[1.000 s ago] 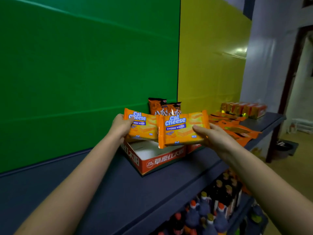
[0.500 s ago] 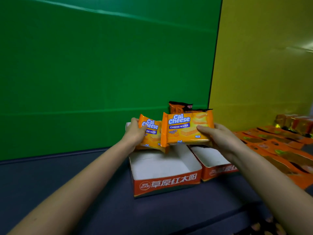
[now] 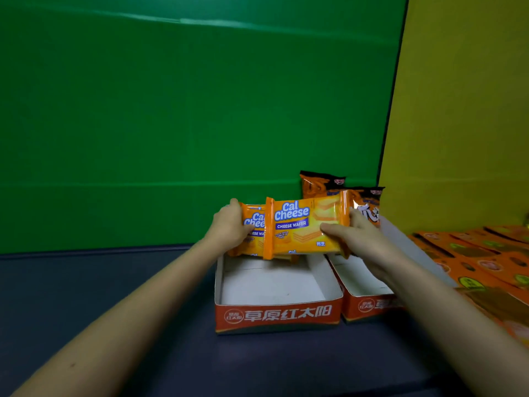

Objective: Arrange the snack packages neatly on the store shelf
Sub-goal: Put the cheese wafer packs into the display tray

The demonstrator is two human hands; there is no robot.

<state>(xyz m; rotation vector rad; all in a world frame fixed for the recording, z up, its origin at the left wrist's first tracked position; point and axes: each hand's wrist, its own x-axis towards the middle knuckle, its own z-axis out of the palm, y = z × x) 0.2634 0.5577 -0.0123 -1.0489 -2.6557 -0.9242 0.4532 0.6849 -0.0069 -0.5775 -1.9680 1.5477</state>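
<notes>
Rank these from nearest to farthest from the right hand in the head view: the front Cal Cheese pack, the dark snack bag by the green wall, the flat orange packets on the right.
1. Front Cal Cheese pack: held in the right hand.
2. Dark snack bag: just behind, up against the green wall.
3. Flat orange packets: lying farther right on the shelf.

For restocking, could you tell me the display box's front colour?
Orange-red with white lettering, on the display box, head view.

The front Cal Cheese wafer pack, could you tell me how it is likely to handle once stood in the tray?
The front Cal Cheese pack keeps a flat face between both hands, so it is probably fairly stiff. Its glossy film looks slippery. Thin and upright, it may tip in the roomy left tray.
</notes>
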